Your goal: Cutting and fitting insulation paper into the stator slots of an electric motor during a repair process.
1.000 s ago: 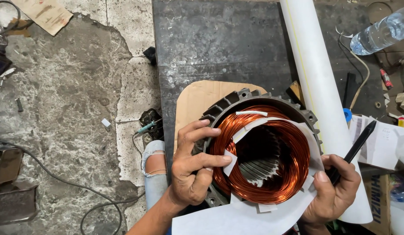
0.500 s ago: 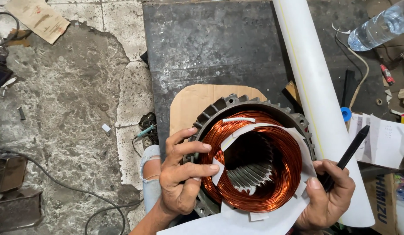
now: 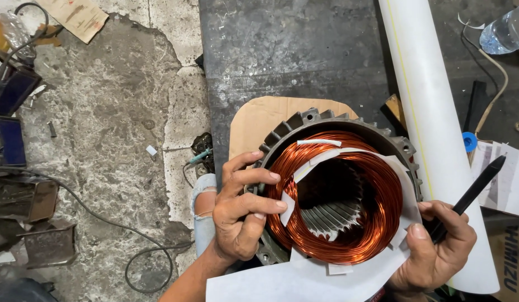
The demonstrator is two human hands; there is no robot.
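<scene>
I'm looking straight down on a motor stator (image 3: 340, 193) sitting bore-up on a piece of cardboard (image 3: 259, 120) over a dark metal plate (image 3: 293, 56). Its axis runs vertical, toward the camera, w/ the copper winding (image 3: 382, 212) ringing the bore and white insulation paper (image 3: 402, 173) tucked over the coil on the far and right side.

Left hand (image 3: 240, 215) is spread, fingers (image 3: 259, 179) laid across the left rim and pressing the coil edge plus a small paper tab (image 3: 286, 208) — a flat press, not a closed grip. Right hand (image 3: 435, 246) is curled around a black pen-like tool (image 3: 472, 190) that angles up and to the right, thumb pinning the paper at the lower-right of the winding.

So the stator lies btwn both hands, just ahead of them; each hand touches its own side, left one reaching further in toward the bore. A bigger white sheet (image 3: 304, 279) lies under the near edge.

Other stuff: long white tube (image 3: 433, 123) lying along the right side, clear plastic bottle (image 3: 505, 31) top right, blue tape roll (image 3: 470, 141) beside the tube, cracked concrete floor (image 3: 114, 140) w/ cables at left
</scene>
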